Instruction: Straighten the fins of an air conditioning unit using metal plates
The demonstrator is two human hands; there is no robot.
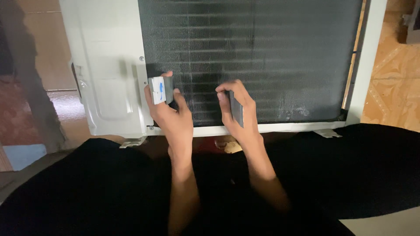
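Note:
A white outdoor air-conditioner unit (109,65) stands in front of me, its dark finned coil (262,57) facing me. My left hand (170,113) grips a small grey block with a white and blue face (159,90) against the coil's left edge. My right hand (238,111) holds a thin dark grey flat piece (236,109) upright against the fins near the coil's lower middle. Both forearms reach out over my dark-clothed legs.
The unit rests on small metal feet (327,133) on a floor. Patterned orange tiles (393,83) lie to the right. A brown wall and doorway area (30,65) are at the left. My black trousers (87,188) fill the foreground.

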